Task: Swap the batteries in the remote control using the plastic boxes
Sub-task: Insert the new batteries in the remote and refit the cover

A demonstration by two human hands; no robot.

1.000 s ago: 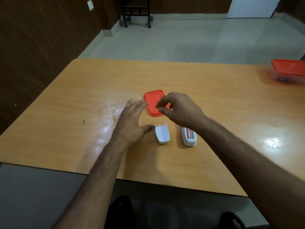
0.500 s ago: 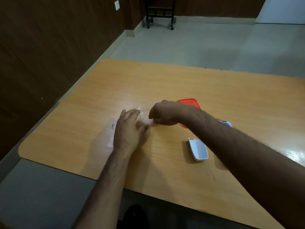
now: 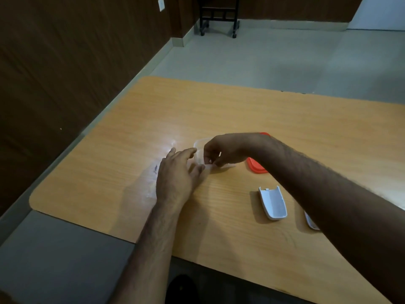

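A clear plastic box (image 3: 198, 144) stands open on the wooden table (image 3: 241, 110). My left hand (image 3: 177, 174) lies against its left side, fingers spread along the wall and thumb at the near corner, steadying it. From the right, my right hand (image 3: 223, 151) dips into the box with its fingertips pinched together; anything between them is hidden. The box's red lid (image 3: 255, 167) lies just right of it, mostly behind my right forearm. Nearer to me lies the white battery cover (image 3: 272, 202), inside up. Only an edge of the white remote (image 3: 311, 222) shows under my forearm.
The table's left edge and rounded near corner (image 3: 32, 200) are close to my left arm. Beyond the table is grey floor with a black wheeled stand (image 3: 219, 18) by the dark wall.
My right hand has moved left from above the lid and remote into the clear box. My left hand has settled against the box. The view has swung left, so the second red-lidded box is out of sight.
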